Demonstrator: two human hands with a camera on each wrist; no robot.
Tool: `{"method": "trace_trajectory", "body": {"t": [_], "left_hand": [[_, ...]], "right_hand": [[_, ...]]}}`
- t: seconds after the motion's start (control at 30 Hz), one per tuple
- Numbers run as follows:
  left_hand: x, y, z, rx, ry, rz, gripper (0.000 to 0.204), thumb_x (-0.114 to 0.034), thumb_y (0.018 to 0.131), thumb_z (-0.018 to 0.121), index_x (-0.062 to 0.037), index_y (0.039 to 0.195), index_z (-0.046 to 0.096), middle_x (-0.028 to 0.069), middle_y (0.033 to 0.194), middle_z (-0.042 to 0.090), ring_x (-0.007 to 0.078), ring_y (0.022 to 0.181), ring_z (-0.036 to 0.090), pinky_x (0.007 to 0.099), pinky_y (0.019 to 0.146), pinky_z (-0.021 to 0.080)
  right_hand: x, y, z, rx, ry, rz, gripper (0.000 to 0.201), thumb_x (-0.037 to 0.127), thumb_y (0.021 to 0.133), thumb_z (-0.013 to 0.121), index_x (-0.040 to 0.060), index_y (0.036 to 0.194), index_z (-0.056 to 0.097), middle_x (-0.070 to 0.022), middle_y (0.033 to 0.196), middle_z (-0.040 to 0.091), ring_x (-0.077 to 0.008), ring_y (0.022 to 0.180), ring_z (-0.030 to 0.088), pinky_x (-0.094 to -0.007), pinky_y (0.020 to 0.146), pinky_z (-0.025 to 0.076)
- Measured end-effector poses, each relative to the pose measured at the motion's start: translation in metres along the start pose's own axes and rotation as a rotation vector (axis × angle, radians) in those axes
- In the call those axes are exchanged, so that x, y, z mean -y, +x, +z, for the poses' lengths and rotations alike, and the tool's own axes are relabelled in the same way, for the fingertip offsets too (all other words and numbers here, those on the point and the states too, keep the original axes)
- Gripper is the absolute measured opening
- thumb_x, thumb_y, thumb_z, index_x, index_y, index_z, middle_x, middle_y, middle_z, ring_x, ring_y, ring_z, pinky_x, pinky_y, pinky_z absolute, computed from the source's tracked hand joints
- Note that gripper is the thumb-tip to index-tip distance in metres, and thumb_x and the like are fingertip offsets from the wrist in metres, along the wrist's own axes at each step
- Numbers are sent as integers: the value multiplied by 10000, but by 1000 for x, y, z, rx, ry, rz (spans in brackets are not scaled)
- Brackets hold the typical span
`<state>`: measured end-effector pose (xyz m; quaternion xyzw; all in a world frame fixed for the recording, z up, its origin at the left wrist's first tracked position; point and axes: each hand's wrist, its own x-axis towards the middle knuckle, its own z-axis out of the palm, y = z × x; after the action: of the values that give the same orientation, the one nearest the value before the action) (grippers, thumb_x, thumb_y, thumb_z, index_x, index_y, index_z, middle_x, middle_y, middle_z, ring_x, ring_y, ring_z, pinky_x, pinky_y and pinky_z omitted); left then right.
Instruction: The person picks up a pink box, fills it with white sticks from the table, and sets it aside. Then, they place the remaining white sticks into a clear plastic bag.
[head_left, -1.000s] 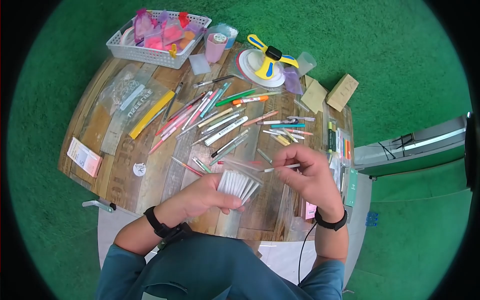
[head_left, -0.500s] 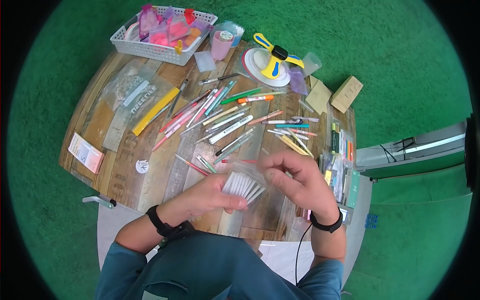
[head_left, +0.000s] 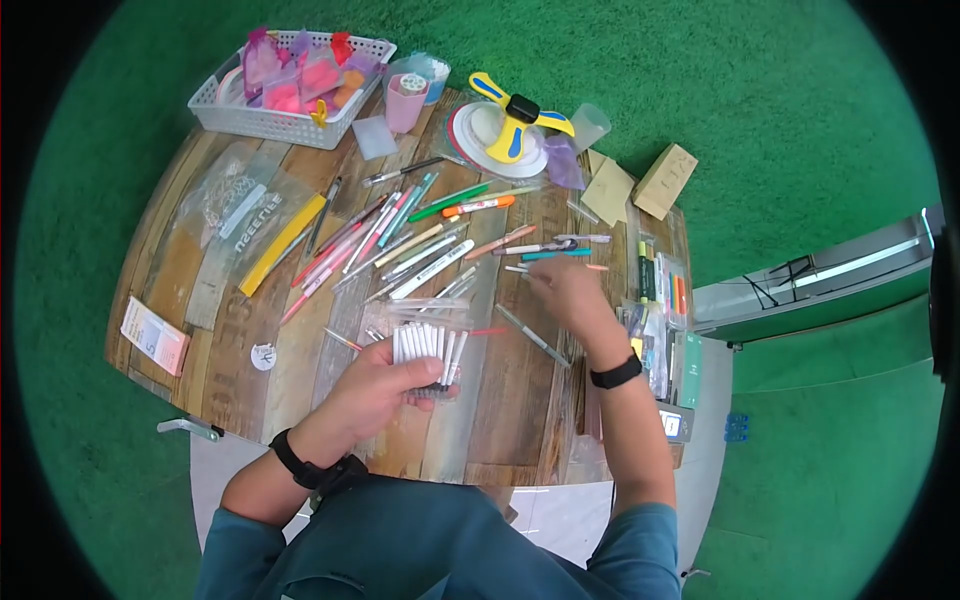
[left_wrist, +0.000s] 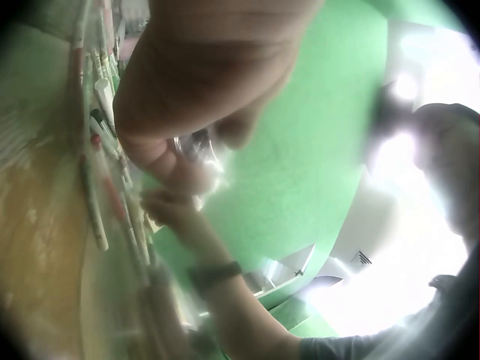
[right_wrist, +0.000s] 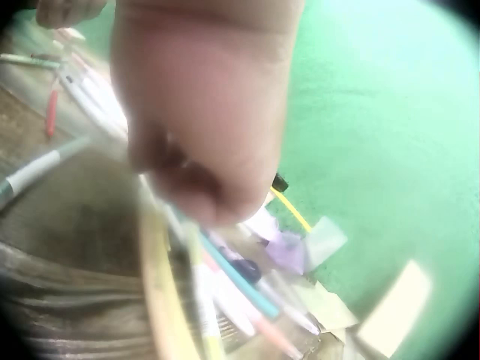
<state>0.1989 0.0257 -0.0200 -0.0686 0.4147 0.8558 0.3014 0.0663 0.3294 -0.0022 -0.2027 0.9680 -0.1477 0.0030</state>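
My left hand (head_left: 375, 388) grips a clear plastic pouch, thumb laid across its front. Packed side by side in it are several slim white pens (head_left: 425, 343). Farther forward and to the right, my right hand (head_left: 575, 303) is low over a group of loose pens, its fingers bent downward. White pens (head_left: 518, 268) show right at its fingertips. In the right wrist view the curled fingers (right_wrist: 199, 191) overlap yellow and white pens, and I cannot tell whether they pinch one. A green-and-white pen (head_left: 533, 335) lies between the two hands.
Many pens and markers (head_left: 430, 268) cover the table's middle. A white basket (head_left: 275, 125) of pink bags, a pink cup (head_left: 405, 105) and a yellow-blue three-armed tool (head_left: 515, 130) stand at the back. A wooden block (head_left: 665, 180) and pen packs (head_left: 665, 280) line the right side.
My right hand has moved from beside the pouch forward to the loose pens; the white pen in its fingers a second ago no longer shows there. The pouch is now more upright.
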Motion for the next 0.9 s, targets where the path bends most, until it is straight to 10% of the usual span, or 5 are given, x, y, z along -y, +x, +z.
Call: {"method": "trace_trajectory", "body": {"t": [0.47, 0.67, 0.9], "left_hand": [[-6, 0, 6, 12, 47, -43, 331, -226, 990, 703, -85, 1283, 638, 62, 1113, 751, 196, 1000, 741, 304, 760, 549], [-9, 2, 6, 26, 68, -54, 351, -213, 983, 705, -80, 1299, 627, 63, 1119, 746, 194, 1007, 739, 295, 757, 551], [7, 10, 21, 104, 116, -86, 366, -227, 975, 718, -67, 1295, 642, 37, 1107, 731, 162, 992, 726, 284, 766, 547]], "right_hand": [[26, 48, -2, 269, -208, -62, 161, 152, 786, 655, 5, 790, 720, -239, 868, 714, -405, 836, 700, -481, 772, 570], [22, 16, -74, -406, 969, 41, 265, 9, 930, 657, 9, 1194, 629, 12, 896, 633, -63, 781, 593, -222, 681, 496], [90, -58, -88, -379, 1114, 61, 343, 5, 953, 716, -13, 1271, 590, -33, 969, 666, -101, 885, 653, -261, 797, 560]]}}
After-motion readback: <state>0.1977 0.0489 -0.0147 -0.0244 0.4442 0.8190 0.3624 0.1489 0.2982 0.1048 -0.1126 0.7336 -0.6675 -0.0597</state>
